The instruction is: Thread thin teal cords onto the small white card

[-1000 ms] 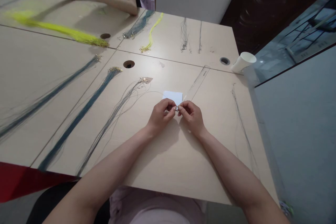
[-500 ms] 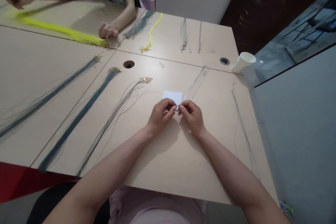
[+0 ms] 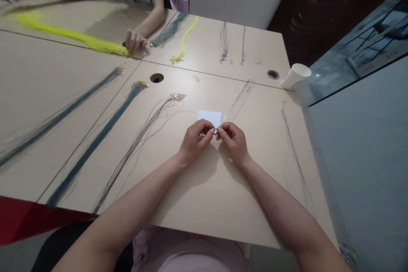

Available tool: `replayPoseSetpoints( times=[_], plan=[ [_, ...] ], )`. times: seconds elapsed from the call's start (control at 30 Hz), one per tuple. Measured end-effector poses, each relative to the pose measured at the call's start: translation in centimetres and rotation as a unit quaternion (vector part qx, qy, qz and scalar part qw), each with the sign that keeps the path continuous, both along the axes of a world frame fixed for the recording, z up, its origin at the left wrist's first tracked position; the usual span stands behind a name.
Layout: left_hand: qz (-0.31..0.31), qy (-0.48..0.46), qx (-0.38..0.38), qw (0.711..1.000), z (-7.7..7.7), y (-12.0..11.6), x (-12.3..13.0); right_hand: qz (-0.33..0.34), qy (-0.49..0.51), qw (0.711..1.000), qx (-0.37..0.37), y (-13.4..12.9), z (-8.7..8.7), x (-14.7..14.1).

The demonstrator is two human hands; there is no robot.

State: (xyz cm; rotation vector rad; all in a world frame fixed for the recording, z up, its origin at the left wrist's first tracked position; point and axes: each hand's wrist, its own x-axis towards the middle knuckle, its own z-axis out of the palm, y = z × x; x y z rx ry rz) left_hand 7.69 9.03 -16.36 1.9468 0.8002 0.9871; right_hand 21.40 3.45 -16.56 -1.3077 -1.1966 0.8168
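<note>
My left hand [image 3: 198, 139] and my right hand [image 3: 234, 141] meet over the table, fingertips nearly touching, each closed in a pinch. Between them shows a tiny dark piece [image 3: 216, 130], too small to name. A thin line [image 3: 185, 111] curves in from the left and runs to my left hand. Just beyond my fingers lies a small white card [image 3: 210, 117], partly hidden by them. A clear ruler [image 3: 242, 97] slants away past my right hand. To the left, a loose bundle of grey lines [image 3: 143, 131] ends in small gold hook-like pieces [image 3: 177, 97].
Two blue-grey line bundles [image 3: 102, 131] stretch along the left, and a thin strand bundle [image 3: 295, 151] lies right. Across the table, a co-worker's hand [image 3: 135, 40] rests by yellow strands [image 3: 76, 39]. A white cup [image 3: 296, 75] stands near the right edge, beside a cable hole [image 3: 273, 75].
My hands stay almost still, pinched together. The co-worker's one hand has moved farther left, to the picture's edge; the other has shifted slightly right beside the yellow strands.
</note>
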Motion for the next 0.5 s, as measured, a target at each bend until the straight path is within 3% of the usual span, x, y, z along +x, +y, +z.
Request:
replayPoseSetpoints(
  times=[0.5],
  plan=[
    [0.002, -0.001, 0.001, 1.0, 0.13, 0.1, -0.01, -0.003, -0.006, 1.0, 0.002, -0.02, -0.04, 0.06]
  ],
)
